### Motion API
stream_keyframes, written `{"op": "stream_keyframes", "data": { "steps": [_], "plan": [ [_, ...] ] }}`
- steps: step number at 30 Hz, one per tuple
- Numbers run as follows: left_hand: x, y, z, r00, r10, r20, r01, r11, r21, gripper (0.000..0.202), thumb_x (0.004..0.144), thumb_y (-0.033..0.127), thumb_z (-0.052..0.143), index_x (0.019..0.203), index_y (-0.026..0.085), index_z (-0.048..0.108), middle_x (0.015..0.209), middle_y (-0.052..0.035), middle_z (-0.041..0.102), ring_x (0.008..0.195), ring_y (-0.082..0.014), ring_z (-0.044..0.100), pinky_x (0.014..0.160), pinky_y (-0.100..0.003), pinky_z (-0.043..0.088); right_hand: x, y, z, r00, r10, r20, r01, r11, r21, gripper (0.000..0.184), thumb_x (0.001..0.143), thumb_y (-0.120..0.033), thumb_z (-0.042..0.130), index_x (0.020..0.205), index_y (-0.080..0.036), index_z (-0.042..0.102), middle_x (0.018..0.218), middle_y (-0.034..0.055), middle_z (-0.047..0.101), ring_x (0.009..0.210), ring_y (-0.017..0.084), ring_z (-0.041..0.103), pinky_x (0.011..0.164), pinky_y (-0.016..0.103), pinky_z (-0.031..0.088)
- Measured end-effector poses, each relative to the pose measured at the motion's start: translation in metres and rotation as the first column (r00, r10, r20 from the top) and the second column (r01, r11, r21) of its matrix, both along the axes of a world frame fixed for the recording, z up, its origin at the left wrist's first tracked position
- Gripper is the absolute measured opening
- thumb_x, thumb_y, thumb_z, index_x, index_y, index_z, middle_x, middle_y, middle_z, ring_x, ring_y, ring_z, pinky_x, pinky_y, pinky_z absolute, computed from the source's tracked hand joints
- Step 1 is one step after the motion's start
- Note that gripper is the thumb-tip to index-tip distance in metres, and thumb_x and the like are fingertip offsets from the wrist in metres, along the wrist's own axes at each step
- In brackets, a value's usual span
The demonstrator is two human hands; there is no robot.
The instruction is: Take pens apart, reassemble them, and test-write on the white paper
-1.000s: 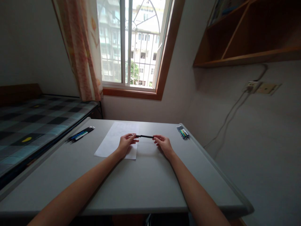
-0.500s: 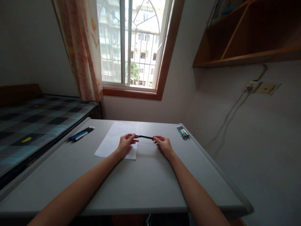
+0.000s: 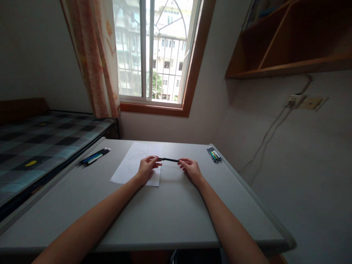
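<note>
Currently: black pen (image 3: 168, 159) is held level just above the surface (image 3: 170, 212), mid-view. The grip of the left hand (image 3: 147, 168) pinches its 9 o'clock end, and the grip of the right hand (image 3: 190, 169) pinches the 3 o'clock end. Under the left hand lies a sheet of paper (image 3: 132, 165) with faint print, too small to read. There is a loose pen group (image 3: 95, 156) at 10 o'clock by the surface edge and a second pen bunch (image 3: 213, 154) at 2 o'clock. Pen markings are too small to read.

A white paper sheet (image 3: 131, 165) is laid mid-far on the grey rectangular table (image 3: 170, 216); dark pens (image 3: 95, 156) are grouped far left, coloured pens (image 3: 213, 154) far right.
</note>
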State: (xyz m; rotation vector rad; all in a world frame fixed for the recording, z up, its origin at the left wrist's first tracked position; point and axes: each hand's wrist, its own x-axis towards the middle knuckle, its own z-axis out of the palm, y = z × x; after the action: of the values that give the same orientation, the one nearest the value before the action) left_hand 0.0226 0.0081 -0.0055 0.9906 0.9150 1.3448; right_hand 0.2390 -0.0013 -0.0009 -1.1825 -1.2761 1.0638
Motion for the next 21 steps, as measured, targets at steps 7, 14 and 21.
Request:
{"op": "stream_keyframes", "data": {
  "steps": [7, 14, 21],
  "plan": [
    [-0.0007, 0.0007, -0.0012, 1.000, 0.002, -0.001, -0.002, 1.000, 0.006, 0.036, 0.063, 0.038, 0.070, 0.085, 0.012, 0.060, 0.084, -0.0113, 0.069, 0.067, -0.0180, 0.066, 0.059, -0.024, 0.047, -0.0001, -0.0004, 0.0017, 1.000, 0.010, 0.015, -0.011, 1.000, 0.015, 0.035, 0.059, -0.040, 0.066, 0.085, -0.017, 0.065, 0.075, 0.0063, 0.067, 0.060, 0.013, 0.056, 0.052, 0.023, 0.041],
    [-0.0004, 0.0000, -0.0005, 1.000, 0.001, -0.001, -0.001, 1.000, 0.009, 0.035, 0.064, 0.038, 0.070, 0.084, 0.012, 0.060, 0.084, -0.0112, 0.069, 0.068, -0.0182, 0.066, 0.059, -0.024, 0.047, -0.0004, -0.0004, -0.0002, 1.000, 0.028, 0.004, -0.028, 1.000, -0.001, 0.038, 0.062, -0.043, 0.064, 0.088, -0.015, 0.066, 0.076, 0.0083, 0.068, 0.058, 0.012, 0.056, 0.054, 0.024, 0.040],
    [-0.0001, 0.0002, -0.0009, 1.000, 0.006, 0.004, -0.006, 1.000, 0.003, 0.035, 0.062, 0.038, 0.071, 0.082, 0.012, 0.060, 0.083, -0.0109, 0.069, 0.067, -0.0180, 0.066, 0.059, -0.024, 0.047, -0.0015, -0.0011, 0.0014, 1.000, 0.017, 0.023, -0.017, 1.000, 0.012, 0.035, 0.059, -0.042, 0.065, 0.082, -0.016, 0.066, 0.073, 0.0072, 0.068, 0.058, 0.013, 0.055, 0.053, 0.024, 0.039]
  ]
}}
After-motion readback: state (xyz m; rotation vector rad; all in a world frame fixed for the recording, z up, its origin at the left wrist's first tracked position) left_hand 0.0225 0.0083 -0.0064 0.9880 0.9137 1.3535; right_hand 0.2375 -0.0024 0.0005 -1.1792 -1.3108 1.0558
